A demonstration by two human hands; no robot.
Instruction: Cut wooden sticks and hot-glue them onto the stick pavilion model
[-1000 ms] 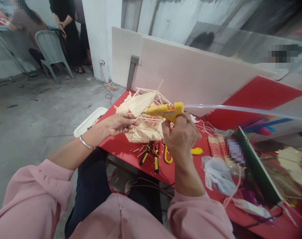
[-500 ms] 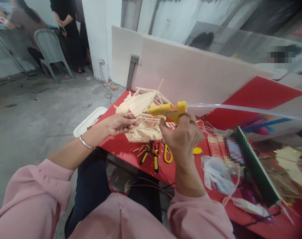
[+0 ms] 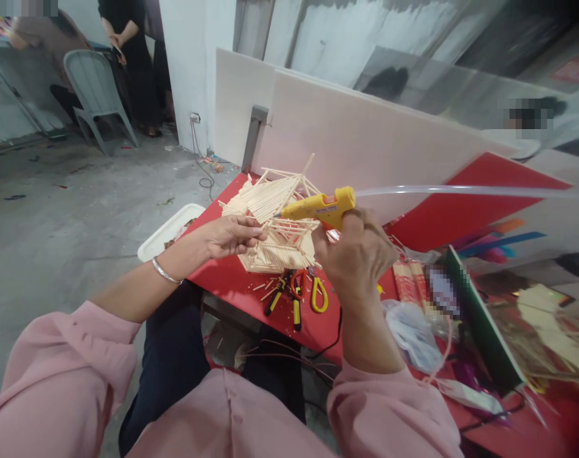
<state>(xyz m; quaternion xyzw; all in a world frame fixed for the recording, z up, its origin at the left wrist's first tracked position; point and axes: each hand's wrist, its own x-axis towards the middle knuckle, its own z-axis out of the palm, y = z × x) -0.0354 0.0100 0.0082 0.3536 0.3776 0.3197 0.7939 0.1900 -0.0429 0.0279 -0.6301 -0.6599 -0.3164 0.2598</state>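
My right hand (image 3: 358, 251) is wrapped round the grip of a yellow glue gun (image 3: 318, 208), its nozzle pointing left. A clear glue stick (image 3: 427, 189) trails from the gun's back. Close to the nozzle tip, my left hand (image 3: 236, 236) has its fingers pressed together in a pinch; what lies between them is too small to name. Behind and below both hands stands a model of thin wooden sticks (image 3: 270, 197), with a slatted roof and open framework, partly hidden by hand and gun.
Pliers (image 3: 296, 305) and yellow-handled scissors (image 3: 320, 296) lie on the red table (image 3: 251, 302) near its front edge. Plastic bags (image 3: 413, 334) and a green-sided box (image 3: 484, 318) are at right. White boards (image 3: 365, 133) lean behind. Two people are at the far left, by a chair (image 3: 96, 83).
The glue gun and my right hand have shifted slightly, the gun's rear a little left and up. My left hand keeps its pinch near the nozzle.
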